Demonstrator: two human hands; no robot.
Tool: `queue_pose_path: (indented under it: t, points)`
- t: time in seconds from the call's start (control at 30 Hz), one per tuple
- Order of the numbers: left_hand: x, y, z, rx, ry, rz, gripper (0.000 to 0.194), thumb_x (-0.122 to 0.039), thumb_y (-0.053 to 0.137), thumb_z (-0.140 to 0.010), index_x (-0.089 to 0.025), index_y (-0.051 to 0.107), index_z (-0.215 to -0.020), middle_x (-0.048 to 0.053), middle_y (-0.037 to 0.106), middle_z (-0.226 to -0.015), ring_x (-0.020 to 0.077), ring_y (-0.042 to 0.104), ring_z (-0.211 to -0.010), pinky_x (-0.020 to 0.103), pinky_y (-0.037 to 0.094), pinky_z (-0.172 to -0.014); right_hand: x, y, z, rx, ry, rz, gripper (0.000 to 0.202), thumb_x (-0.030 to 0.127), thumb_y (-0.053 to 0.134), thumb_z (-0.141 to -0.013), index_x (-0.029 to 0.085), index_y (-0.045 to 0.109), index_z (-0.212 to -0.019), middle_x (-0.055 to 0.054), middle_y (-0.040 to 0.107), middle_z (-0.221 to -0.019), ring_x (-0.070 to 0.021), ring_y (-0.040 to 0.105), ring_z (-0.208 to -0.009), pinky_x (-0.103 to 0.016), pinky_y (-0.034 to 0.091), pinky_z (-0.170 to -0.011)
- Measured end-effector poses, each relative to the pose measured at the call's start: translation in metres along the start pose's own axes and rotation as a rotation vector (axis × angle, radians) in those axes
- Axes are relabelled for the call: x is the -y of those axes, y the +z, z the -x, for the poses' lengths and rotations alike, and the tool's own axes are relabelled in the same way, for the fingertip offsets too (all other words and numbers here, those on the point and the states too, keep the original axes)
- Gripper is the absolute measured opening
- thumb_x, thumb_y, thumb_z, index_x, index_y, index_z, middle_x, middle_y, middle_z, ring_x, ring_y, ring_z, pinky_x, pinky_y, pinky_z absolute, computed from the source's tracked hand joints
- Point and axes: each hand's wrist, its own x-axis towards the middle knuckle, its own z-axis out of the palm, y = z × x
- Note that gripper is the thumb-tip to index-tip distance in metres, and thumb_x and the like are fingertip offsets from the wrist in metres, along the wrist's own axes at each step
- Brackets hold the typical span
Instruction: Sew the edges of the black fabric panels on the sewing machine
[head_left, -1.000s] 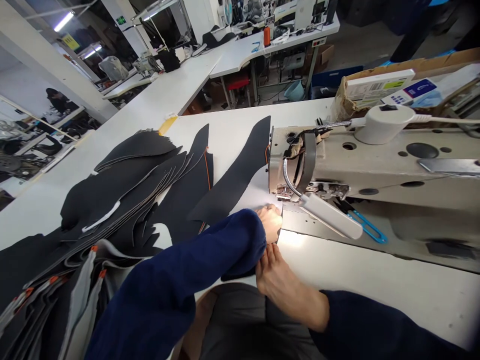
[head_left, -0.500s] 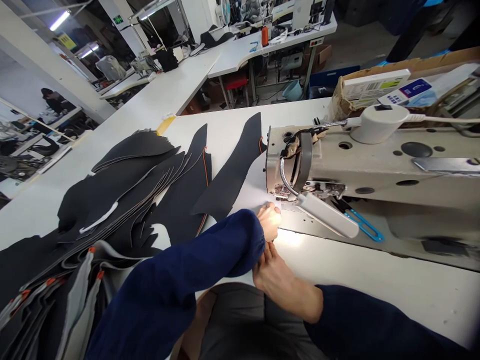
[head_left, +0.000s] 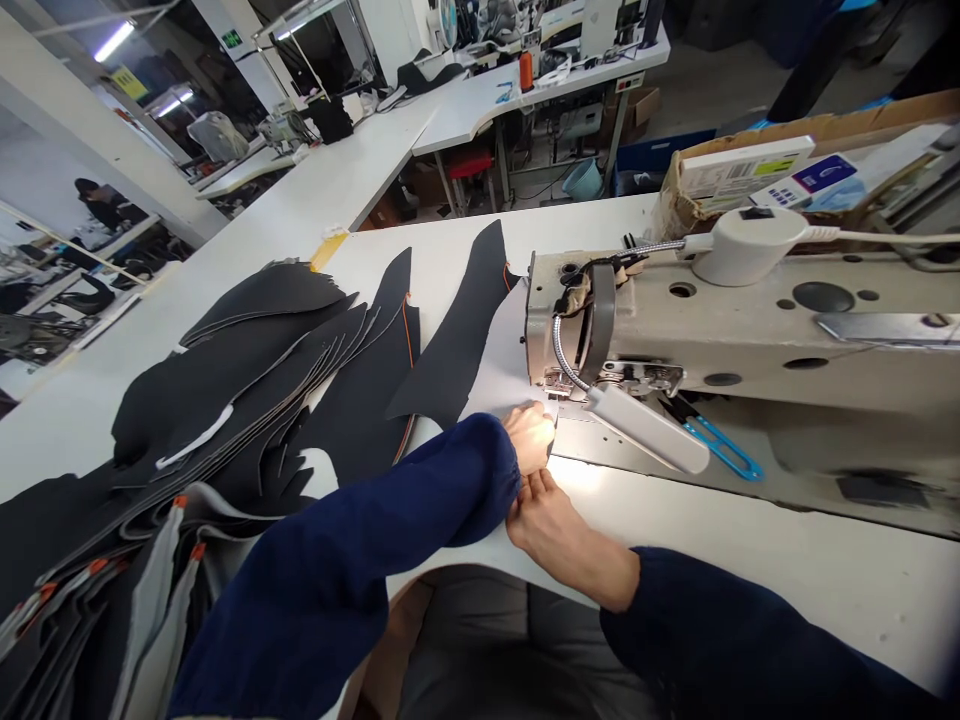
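Note:
My left hand (head_left: 529, 438) is closed on the near end of a light grey fabric panel (head_left: 501, 355), just in front of the sewing machine (head_left: 645, 310) and its presser foot. Directly below it, my right hand (head_left: 551, 522) has curled fingers pinched at the same edge; the fingertips are partly hidden. A dark grey fabric piece (head_left: 457, 335) with an orange thread at its upper edge lies against the light panel; I cannot tell whether they are joined. A lamp (head_left: 649, 430) on a bendable neck lights the spot by the needle.
Stacked dark fabric pieces (head_left: 247, 390) cover the left of the table, with folded pieces with orange marks (head_left: 157, 590) at its near edge. Blue thread snips (head_left: 720, 445) lie under the machine arm. A cardboard box (head_left: 675, 190) stands behind. Another person (head_left: 109, 205) sits far left.
The dark piece's far end has swung slightly left, and more of the light grey panel shows beside the machine. Both hands stay close together at the edge, with little shift.

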Motion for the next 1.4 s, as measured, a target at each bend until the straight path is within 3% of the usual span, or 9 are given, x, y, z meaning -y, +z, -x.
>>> queue_pose_path:
  t: [0.23,0.4,0.5,0.6,0.77,0.9,1.13,1.27,1.4]
  points:
    - [-0.002,-0.006,0.001,0.03,-0.028,0.048,0.027,-0.017,0.054,-0.079,-0.011,0.06,-0.105,0.014,0.059,-0.107,0.0214,0.063,-0.085,0.03,0.05,-0.076,-0.009,0.018,-0.002,0.044,0.022,0.003,0.026,0.004,0.056,-0.067,0.008,0.069,-0.088,-0.021,0.069,-0.083,-0.0341,0.065,-0.078,-0.052,0.047,-0.073]
    - [-0.001,-0.004,-0.003,-0.021,-0.036,0.087,0.024,-0.021,0.053,-0.082,-0.012,0.064,-0.101,0.01,0.059,-0.103,0.0181,0.061,-0.078,0.029,0.049,-0.071,-0.02,0.013,-0.007,0.187,0.022,-0.048,0.025,0.001,0.056,-0.064,0.011,0.07,-0.082,-0.015,0.069,-0.07,-0.0286,0.065,-0.067,-0.046,0.048,-0.069]
    - [0.003,-0.004,-0.004,-0.062,0.002,0.097,0.023,-0.018,0.048,-0.083,-0.012,0.066,-0.095,0.01,0.059,-0.099,0.0163,0.06,-0.076,0.028,0.048,-0.071,-0.024,0.01,-0.01,0.19,0.067,-0.022,0.023,0.001,0.054,-0.066,0.01,0.07,-0.08,-0.017,0.069,-0.074,-0.0299,0.065,-0.07,-0.045,0.048,-0.069]
    - [0.014,-0.002,0.001,-0.104,0.027,0.099,0.028,-0.022,0.048,-0.083,-0.016,0.066,-0.104,0.009,0.057,-0.105,0.0195,0.058,-0.086,0.029,0.048,-0.072,-0.019,0.008,-0.017,0.205,0.108,-0.014,0.022,0.0,0.053,-0.065,0.01,0.07,-0.075,-0.018,0.068,-0.07,-0.0286,0.065,-0.067,-0.045,0.048,-0.067]
    - [0.032,0.002,0.019,-0.029,0.125,0.005,0.035,-0.023,0.049,-0.085,-0.029,0.062,-0.116,0.005,0.055,-0.1,0.0194,0.055,-0.089,0.029,0.046,-0.075,0.005,0.002,-0.033,0.178,0.193,-0.022,0.028,0.003,0.053,-0.071,0.001,0.072,-0.091,-0.027,0.069,-0.083,-0.0354,0.067,-0.077,-0.046,0.051,-0.062]
    - [0.028,0.002,0.022,-0.036,0.167,-0.107,0.026,-0.03,0.046,-0.089,-0.023,0.064,-0.106,0.007,0.056,-0.101,0.0221,0.052,-0.094,0.03,0.045,-0.075,0.011,0.004,-0.029,0.158,0.171,-0.043,0.03,0.002,0.052,-0.071,0.003,0.072,-0.093,-0.027,0.069,-0.083,-0.0365,0.067,-0.078,-0.046,0.052,-0.062]
    - [0.02,0.004,0.006,-0.045,0.174,-0.141,0.025,-0.029,0.048,-0.089,-0.014,0.065,-0.099,0.011,0.059,-0.101,0.0227,0.055,-0.093,0.031,0.045,-0.078,-0.003,0.019,-0.012,0.071,0.179,0.033,0.025,0.004,0.056,-0.071,0.0,0.071,-0.09,-0.029,0.068,-0.089,-0.0398,0.064,-0.097,-0.051,0.048,-0.082]
    - [0.016,0.003,-0.002,-0.05,0.161,-0.148,0.021,-0.023,0.051,-0.086,-0.012,0.067,-0.094,0.012,0.061,-0.099,0.0239,0.059,-0.091,0.033,0.046,-0.08,-0.004,0.014,-0.007,0.014,0.158,0.033,0.025,0.003,0.054,-0.072,0.0,0.069,-0.092,-0.026,0.068,-0.089,-0.0356,0.064,-0.091,-0.049,0.048,-0.084]
    - [0.009,-0.001,-0.008,-0.056,0.107,-0.117,0.023,-0.017,0.054,-0.081,-0.01,0.065,-0.1,0.013,0.061,-0.102,0.0245,0.06,-0.092,0.032,0.048,-0.079,-0.007,0.013,-0.002,-0.041,0.132,0.021,0.025,0.001,0.051,-0.074,0.0,0.068,-0.093,-0.023,0.068,-0.088,-0.0302,0.064,-0.084,-0.047,0.048,-0.085]
